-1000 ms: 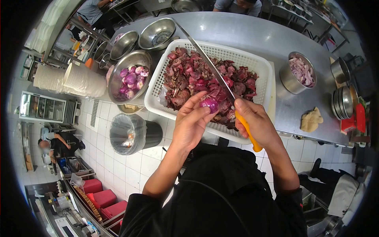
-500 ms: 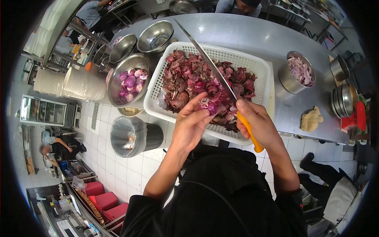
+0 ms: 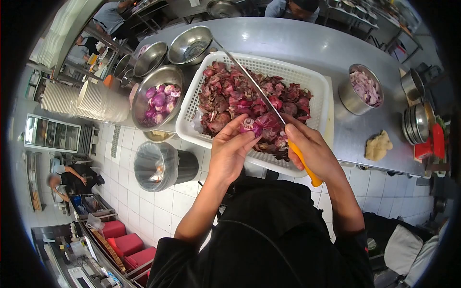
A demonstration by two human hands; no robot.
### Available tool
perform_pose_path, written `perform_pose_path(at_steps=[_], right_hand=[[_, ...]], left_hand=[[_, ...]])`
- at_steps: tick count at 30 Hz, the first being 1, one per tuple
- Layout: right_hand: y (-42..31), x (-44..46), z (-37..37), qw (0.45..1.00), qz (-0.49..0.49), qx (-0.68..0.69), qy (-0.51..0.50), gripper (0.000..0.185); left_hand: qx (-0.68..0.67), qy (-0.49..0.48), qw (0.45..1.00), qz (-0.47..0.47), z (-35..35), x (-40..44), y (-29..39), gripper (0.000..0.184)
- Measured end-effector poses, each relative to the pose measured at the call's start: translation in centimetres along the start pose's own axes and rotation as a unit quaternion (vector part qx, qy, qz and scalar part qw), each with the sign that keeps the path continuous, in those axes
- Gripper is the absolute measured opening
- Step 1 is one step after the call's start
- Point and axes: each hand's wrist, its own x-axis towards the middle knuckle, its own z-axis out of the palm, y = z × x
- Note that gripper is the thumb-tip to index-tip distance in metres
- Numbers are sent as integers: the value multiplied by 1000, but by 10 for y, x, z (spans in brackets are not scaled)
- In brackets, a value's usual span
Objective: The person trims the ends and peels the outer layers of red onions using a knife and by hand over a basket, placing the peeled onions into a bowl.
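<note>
My left hand (image 3: 230, 150) pinches a red onion (image 3: 248, 127) between thumb and fingers, root end facing up. In my right hand (image 3: 312, 149) is a long knife (image 3: 259, 91) with a yellow handle, its blade slanting up and to the left. The right fingertips sit close beside the onion, by a dark red piece of skin. Both hands are over the near side of a white perforated basket (image 3: 314, 79) heaped with red onions and loose skins (image 3: 225, 91). Left of it, a steel bowl (image 3: 139, 113) holds several peeled purple onions (image 3: 161, 101).
Two more steel bowls (image 3: 189, 45) stand at the back left. On the right are a steel pot (image 3: 353, 103) of cut onions, a crumpled tan cloth (image 3: 379, 146) and stacked bowls (image 3: 417, 122). A lined bin (image 3: 153, 165) stands on the floor. People are at work around the kitchen.
The knife blade has turned slightly, and my right hand has come a little closer to the onion. The person at the lower right has shifted. My left hand keeps its pinch.
</note>
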Motion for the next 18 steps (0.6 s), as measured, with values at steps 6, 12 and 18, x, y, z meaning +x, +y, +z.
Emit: perform_pose_path(at_steps=[6,12,18], right_hand=[[-1,-10,7,999,2,39,-31,51],[-1,-25,17,995,-94,6,13,54],[-6,-24,11,994,-58,79,-44,59]], left_hand=[[105,68,992,31,13,-1,1,48],[245,81,963,80,23,1,4,49],[296,63,948,95,24,2,8,51]])
